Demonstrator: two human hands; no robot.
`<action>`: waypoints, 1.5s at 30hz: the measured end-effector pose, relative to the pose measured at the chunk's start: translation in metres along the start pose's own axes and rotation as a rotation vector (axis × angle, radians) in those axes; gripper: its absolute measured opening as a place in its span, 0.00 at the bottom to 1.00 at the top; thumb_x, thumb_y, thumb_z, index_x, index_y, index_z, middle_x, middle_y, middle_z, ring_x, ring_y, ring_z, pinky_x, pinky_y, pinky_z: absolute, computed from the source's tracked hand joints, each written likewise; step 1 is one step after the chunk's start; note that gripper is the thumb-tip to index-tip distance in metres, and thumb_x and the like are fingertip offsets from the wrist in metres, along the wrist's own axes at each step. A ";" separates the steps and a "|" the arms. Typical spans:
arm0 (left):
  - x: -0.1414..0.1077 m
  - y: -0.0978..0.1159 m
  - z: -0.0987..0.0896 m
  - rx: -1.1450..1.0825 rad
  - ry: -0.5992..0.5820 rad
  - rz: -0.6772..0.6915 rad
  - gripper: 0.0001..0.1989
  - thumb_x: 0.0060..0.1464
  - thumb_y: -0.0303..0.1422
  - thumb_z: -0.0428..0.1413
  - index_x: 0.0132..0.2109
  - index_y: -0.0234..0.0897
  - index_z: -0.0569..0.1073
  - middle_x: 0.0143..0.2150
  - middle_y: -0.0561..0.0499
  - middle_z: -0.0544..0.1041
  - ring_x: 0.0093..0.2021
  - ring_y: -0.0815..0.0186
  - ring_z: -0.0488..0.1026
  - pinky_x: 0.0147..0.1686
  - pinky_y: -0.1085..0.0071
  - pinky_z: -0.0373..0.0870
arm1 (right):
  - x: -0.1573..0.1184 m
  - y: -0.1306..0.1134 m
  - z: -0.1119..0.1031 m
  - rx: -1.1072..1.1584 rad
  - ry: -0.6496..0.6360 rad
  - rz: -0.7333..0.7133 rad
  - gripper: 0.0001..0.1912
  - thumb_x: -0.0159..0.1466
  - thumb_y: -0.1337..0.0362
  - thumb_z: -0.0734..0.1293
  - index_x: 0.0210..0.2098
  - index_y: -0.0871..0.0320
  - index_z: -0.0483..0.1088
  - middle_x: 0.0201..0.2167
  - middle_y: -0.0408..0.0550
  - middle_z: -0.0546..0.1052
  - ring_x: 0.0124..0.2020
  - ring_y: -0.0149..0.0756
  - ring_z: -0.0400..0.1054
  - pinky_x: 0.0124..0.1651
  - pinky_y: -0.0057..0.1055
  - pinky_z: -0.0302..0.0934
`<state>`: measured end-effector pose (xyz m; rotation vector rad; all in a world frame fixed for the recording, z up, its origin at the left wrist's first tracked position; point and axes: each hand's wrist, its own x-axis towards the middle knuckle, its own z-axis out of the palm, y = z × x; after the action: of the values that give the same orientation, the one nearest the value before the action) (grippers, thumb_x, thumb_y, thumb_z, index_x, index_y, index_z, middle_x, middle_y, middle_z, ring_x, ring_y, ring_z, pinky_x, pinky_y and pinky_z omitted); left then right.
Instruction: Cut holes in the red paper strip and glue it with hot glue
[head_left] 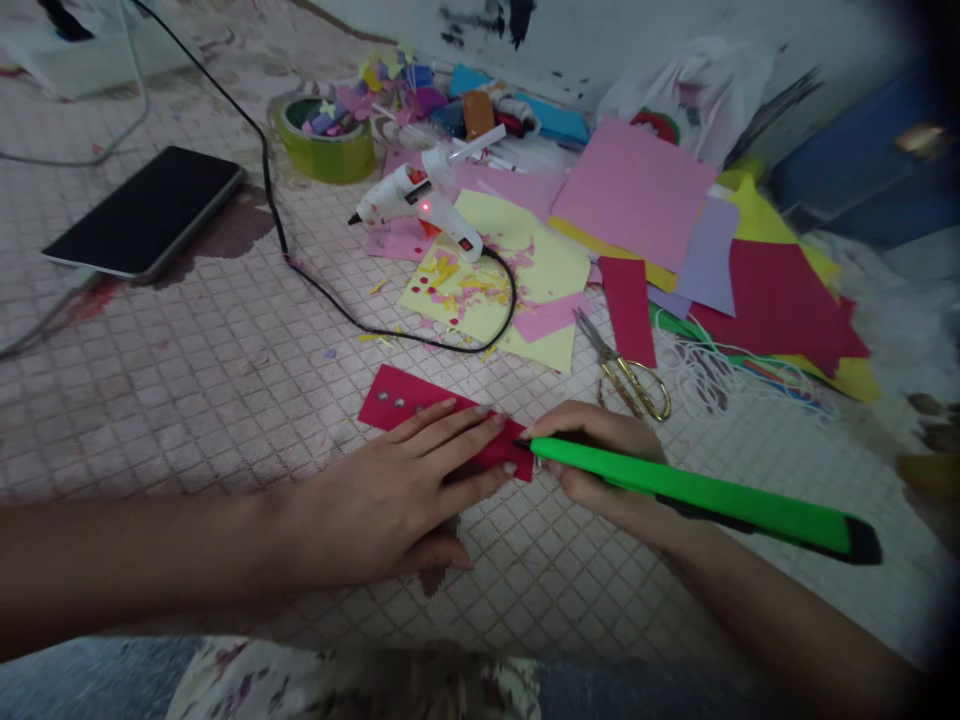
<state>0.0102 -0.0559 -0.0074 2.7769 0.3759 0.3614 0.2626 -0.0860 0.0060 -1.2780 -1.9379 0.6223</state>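
A narrow red paper strip (373,408) lies on the patterned cloth in front of me, with small round holes along its left part. Spread flat across its middle, my left hand (420,465) presses it down with the fingers out. My right hand (600,445) is wrapped around a long green tool with a black end, which looks like a hole punch (697,487). The tool's dark tip meets the strip's right end; its jaws are mostly hidden. Gold-handled scissors (622,370) lie just beyond my right hand.
A white glue gun (427,205) with a glowing red light rests behind, its black cord (337,310) looping across the cloth. Paper scraps cover a pale yellow sheet (551,270). Coloured papers (637,190), white string (705,375), green tape (322,150) and a phone (150,210) lie around.
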 end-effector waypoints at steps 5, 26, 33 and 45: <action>0.000 -0.001 0.001 0.007 -0.008 0.001 0.35 0.61 0.46 0.60 0.68 0.31 0.63 0.73 0.31 0.56 0.73 0.43 0.53 0.70 0.45 0.53 | -0.001 -0.001 -0.002 0.071 0.045 0.012 0.10 0.58 0.74 0.66 0.34 0.53 0.75 0.29 0.41 0.82 0.26 0.32 0.75 0.27 0.27 0.68; 0.000 0.000 -0.001 0.005 -0.006 0.001 0.34 0.62 0.46 0.59 0.67 0.31 0.64 0.73 0.31 0.57 0.73 0.43 0.53 0.70 0.45 0.53 | 0.000 -0.002 -0.002 -0.004 0.024 0.013 0.13 0.56 0.75 0.65 0.34 0.52 0.76 0.28 0.41 0.82 0.27 0.33 0.76 0.28 0.27 0.70; 0.001 0.000 -0.001 0.018 -0.021 -0.004 0.36 0.61 0.46 0.60 0.68 0.31 0.63 0.73 0.32 0.57 0.73 0.43 0.54 0.70 0.45 0.53 | 0.003 -0.003 -0.004 -0.025 -0.036 -0.051 0.15 0.56 0.77 0.64 0.35 0.52 0.75 0.29 0.42 0.82 0.28 0.32 0.76 0.31 0.27 0.71; -0.001 -0.001 0.000 -0.004 -0.016 -0.008 0.35 0.63 0.46 0.58 0.69 0.32 0.62 0.73 0.31 0.54 0.73 0.42 0.53 0.69 0.44 0.56 | 0.000 -0.005 -0.001 0.047 0.070 0.014 0.10 0.58 0.73 0.66 0.34 0.52 0.74 0.27 0.42 0.81 0.26 0.34 0.76 0.26 0.27 0.69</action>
<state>0.0087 -0.0552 -0.0075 2.7719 0.3818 0.3378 0.2605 -0.0878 0.0100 -1.2684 -1.8490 0.6186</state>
